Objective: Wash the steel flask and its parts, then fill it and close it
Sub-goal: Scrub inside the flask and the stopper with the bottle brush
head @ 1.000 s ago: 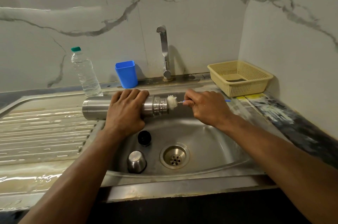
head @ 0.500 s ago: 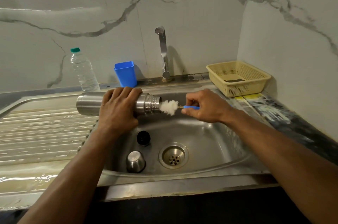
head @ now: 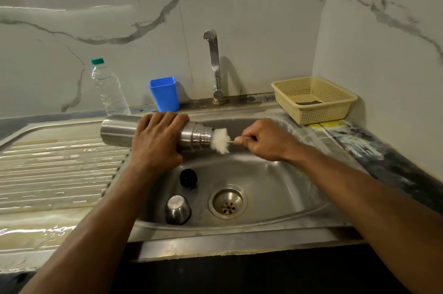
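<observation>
My left hand (head: 155, 142) grips the steel flask (head: 117, 131) around its middle, holding it level over the sink's left rim with its threaded mouth pointing right. My right hand (head: 262, 139) pinches the thin handle of a bottle brush, whose white bristle head (head: 220, 141) sits right at the flask's mouth. Down in the steel sink (head: 287, 188), the flask's black stopper (head: 188, 178) lies left of the drain. The steel cup lid (head: 177, 209) stands upside down in front of it.
The tap (head: 214, 65) rises behind the sink, with no water running. A blue plastic cup (head: 165, 94) and a clear water bottle (head: 107, 88) stand at the back left. A cream mesh basket (head: 314, 99) sits at the back right. The wet ribbed drainboard (head: 55, 173) lies left.
The brush head came out of the flask's mouth and now sits just at it. The flask shifted slightly left and then back.
</observation>
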